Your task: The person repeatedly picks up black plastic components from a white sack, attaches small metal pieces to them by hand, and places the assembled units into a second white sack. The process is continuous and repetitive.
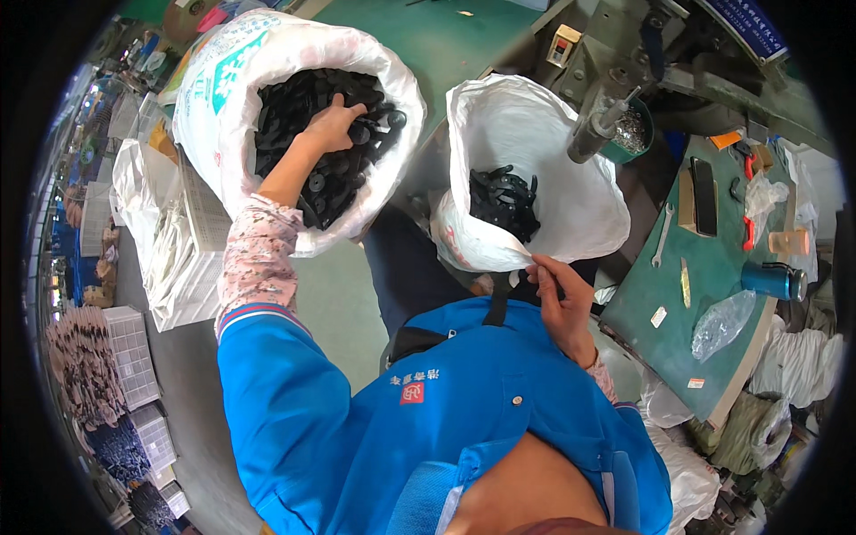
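My left hand (334, 127) reaches into a full white woven sack (294, 37) at the left. Its fingers are apart and touch the heap of small black parts (312, 183), some with round ends; the fingertips are partly hidden among them. On the right, a second white sack (580, 209) stands with its mouth wide and a smaller pile of black parts (502, 201) inside. My right hand (563, 299) pinches the near rim of this sack between thumb and fingers.
A metal machine (615, 98) rises beside the right sack, with a green cup of small metal pieces (631, 129). The green bench at right bears a wrench (662, 236), a phone (703, 196) and a blue flask (774, 281). White crates (192, 276) stand at left.
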